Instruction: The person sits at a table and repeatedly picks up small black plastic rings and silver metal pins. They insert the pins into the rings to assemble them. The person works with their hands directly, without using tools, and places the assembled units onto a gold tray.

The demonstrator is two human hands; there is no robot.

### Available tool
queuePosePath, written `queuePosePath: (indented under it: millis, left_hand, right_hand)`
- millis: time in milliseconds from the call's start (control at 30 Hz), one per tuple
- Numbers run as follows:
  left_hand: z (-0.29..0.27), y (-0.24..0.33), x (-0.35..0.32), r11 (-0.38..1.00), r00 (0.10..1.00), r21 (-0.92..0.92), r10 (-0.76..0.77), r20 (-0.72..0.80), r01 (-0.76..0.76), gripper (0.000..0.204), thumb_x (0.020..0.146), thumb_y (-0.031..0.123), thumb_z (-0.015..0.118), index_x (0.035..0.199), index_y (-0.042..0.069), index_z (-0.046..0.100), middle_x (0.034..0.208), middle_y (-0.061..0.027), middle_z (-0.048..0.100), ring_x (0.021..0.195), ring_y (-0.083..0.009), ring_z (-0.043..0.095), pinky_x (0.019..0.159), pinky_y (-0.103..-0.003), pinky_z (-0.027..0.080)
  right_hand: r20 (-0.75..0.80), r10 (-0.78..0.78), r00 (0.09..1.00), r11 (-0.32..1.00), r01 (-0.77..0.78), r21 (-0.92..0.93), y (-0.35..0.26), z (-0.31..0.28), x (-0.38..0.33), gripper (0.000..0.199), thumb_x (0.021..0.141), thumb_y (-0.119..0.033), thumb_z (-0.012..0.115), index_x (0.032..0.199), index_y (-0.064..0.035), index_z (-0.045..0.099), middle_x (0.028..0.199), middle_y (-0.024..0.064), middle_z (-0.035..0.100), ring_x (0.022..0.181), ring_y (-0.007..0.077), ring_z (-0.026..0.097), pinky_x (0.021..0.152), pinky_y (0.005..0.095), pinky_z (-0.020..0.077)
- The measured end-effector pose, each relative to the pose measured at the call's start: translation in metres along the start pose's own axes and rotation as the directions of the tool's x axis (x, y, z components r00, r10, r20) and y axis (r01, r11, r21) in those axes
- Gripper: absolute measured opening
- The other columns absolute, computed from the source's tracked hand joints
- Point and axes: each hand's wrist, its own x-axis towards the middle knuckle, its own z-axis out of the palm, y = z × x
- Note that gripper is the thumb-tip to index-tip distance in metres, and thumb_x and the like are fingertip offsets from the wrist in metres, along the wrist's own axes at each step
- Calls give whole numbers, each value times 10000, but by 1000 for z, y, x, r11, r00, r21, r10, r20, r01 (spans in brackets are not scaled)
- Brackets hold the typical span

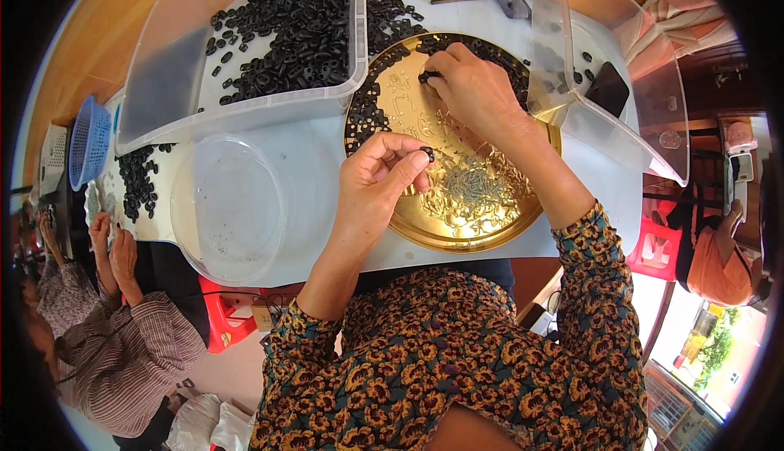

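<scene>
A round golden tray [469, 243] lies in front of me, with many small black plastic parts [369, 116] along its left and far rim. A heap of small silvery metal pieces [472, 188], too small to name, rests on its near half. My left hand [384, 175] pinches one small black plastic part [427, 154] between thumb and fingertips over the tray's left side. Farther out, my right hand [474, 83] has its fingertips closed on another black part [426, 78] above the tray. The palm side of the right hand is hidden.
A large clear bin [245, 116] full of black parts stands at the far left. Nearer is a round clear tub [229, 206]. Another clear bin [604, 124] and a dark phone-like slab [608, 90] lie right. At left, people work beside a blue basket [88, 142].
</scene>
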Motion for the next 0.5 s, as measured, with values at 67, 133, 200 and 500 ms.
queuePosePath:
  millis: [67, 133, 200, 500]
  left_hand:
    - [1, 1, -1, 1000, 1000, -7, -1, 2, 1, 97, 906, 56, 608, 978, -6, 586, 846, -54, 614, 705, -89, 582, 655, -217, 487]
    - [2, 1, -1, 1000, 1000, -25, -11, 0, 11, 99, 907, 58, 609, 979, -5, 587, 847, -52, 614, 706, -88, 581, 655, -217, 486]
    - [3, 3, -2, 1000, 1000, -10, -19, -6, 19, 102, 904, 46, 602, 990, -7, 587, 805, -56, 612, 702, -110, 589, 702, -253, 500]
    - [3, 1, -1, 1000, 1000, -4, -26, -3, 26, 115, 906, 45, 597, 1004, -14, 585, 826, -76, 623, 703, -121, 588, 694, -267, 501]
  right_hand:
    - [30, -9, 1000, 999, 8, 38, 3, -3, -6, 201, 827, -147, 589, 992, -39, 622, 948, 140, 604, 800, 345, 645, 710, 428, 524]
    - [56, -15, 998, 995, 9, 97, 5, -6, -9, 200, 829, -147, 590, 998, -43, 622, 960, 134, 605, 818, 345, 641, 729, 424, 519]
    - [76, -22, 997, 984, 8, 177, 6, -9, -10, 198, 827, -145, 595, 997, -46, 622, 974, 128, 605, 844, 346, 634, 754, 418, 512]
    - [60, 28, 998, 968, -42, 246, 7, -12, -14, 255, 809, -105, 644, 1047, -20, 608, 860, 113, 632, 760, 261, 630, 720, 356, 507]
